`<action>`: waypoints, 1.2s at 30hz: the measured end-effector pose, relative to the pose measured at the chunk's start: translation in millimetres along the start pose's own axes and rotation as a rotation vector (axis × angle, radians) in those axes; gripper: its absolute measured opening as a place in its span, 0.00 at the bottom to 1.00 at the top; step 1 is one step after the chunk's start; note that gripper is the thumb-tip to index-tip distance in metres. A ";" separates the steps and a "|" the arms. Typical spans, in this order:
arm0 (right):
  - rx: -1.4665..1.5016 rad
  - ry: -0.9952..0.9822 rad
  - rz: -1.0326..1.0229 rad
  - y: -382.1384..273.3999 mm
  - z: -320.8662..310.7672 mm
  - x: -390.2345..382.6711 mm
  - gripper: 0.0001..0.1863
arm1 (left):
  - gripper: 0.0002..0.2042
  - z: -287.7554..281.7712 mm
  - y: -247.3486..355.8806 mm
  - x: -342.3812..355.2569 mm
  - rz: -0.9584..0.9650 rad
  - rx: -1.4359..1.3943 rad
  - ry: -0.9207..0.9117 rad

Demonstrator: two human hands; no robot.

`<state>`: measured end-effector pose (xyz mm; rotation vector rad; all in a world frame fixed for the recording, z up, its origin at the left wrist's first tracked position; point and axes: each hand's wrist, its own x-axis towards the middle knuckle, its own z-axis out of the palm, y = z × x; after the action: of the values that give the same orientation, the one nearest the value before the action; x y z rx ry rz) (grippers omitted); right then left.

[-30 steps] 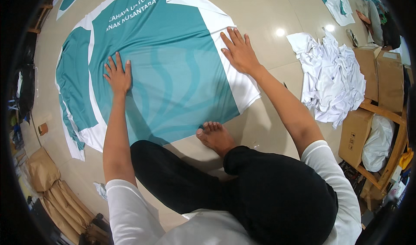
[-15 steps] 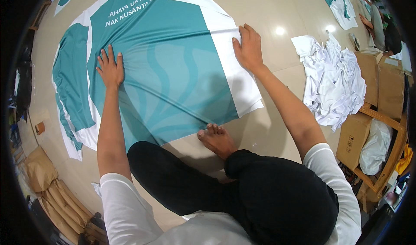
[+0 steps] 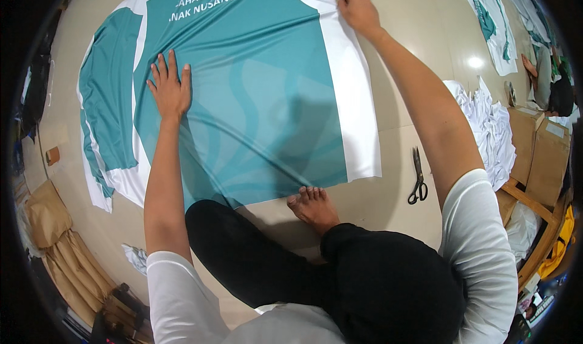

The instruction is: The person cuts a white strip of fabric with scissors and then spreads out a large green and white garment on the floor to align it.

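Note:
A large teal fabric panel [image 3: 267, 110] with white edges, pale leaf-like shapes and white lettering lies spread on the floor before me. My left hand [image 3: 170, 89] rests flat on its left part with the fingers apart, and shallow creases run from it. At the upper right, my right hand [image 3: 359, 13] has its fingers bent together on the white border of the panel, pinching the edge. My bare foot [image 3: 313, 207] touches the panel's near edge. Black-handled scissors [image 3: 418, 177] lie on the floor between the panel and my right forearm.
A heap of white cloth [image 3: 486, 134] lies to the right, partly behind my arm. Cardboard boxes [image 3: 527, 152] and a wooden frame [image 3: 543, 240] stand beyond it. Brown wrapped bundles [image 3: 76, 265] are at the lower left. Another person [image 3: 555, 89] sits at the far right near more teal-and-white cloth [image 3: 493, 25].
My right hand has moved up along the white border and its fingers have closed on the edge. My left hand stays flat on the fabric. The scissors have come into sight.

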<state>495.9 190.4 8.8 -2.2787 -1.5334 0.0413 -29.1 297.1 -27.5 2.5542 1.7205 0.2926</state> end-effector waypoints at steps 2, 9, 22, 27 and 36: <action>0.095 0.031 0.235 18.8 1.6 3.8 0.14 | 0.35 3.1 0.7 3.0 0.018 0.011 0.032; 0.184 0.089 0.246 9.1 -3.8 -1.6 0.17 | 0.30 6.4 -4.4 6.5 0.014 -0.127 0.188; 0.005 0.002 -0.301 -28.3 10.4 10.6 0.16 | 0.30 48.9 45.0 150.6 0.297 0.040 0.102; -0.028 0.051 -0.292 -28.9 6.8 1.1 0.20 | 0.33 64.8 27.7 173.6 0.329 -0.042 0.119; -0.050 0.176 -0.265 -35.1 -25.7 -137.5 0.27 | 0.33 15.9 112.9 37.3 0.412 -0.269 0.134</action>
<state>415.9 70.8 18.1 -2.0342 -1.7421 -0.2663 90.5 289.6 -21.9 2.7045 1.0748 0.6747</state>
